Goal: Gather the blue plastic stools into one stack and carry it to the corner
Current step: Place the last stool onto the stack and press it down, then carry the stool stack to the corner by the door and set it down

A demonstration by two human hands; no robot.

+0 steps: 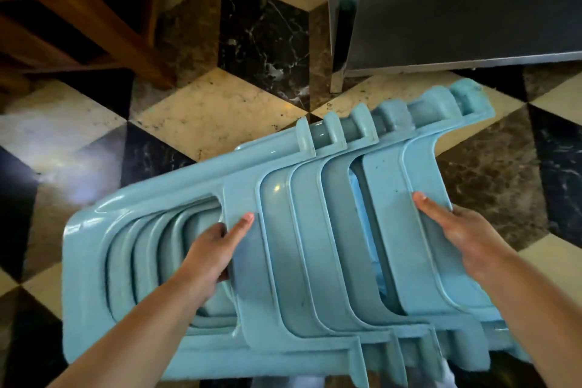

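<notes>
A stack of several nested blue plastic stools (302,239) lies on its side in front of me, held off the checkered floor, legs pointing up-right. My left hand (214,249) grips the edge of an opening in the side of the outermost stool, fingers curled inside and the thumb lying along the panel. My right hand (459,230) holds the outer side panel near the leg end, thumb on top and fingers wrapped behind it, out of sight.
A brown plastic stool (72,9) stands at the upper left. A stainless steel cabinet (456,6) with a metal leg (338,72) stands at the upper right. Black, beige and brown marble floor tiles (217,113) spread between them.
</notes>
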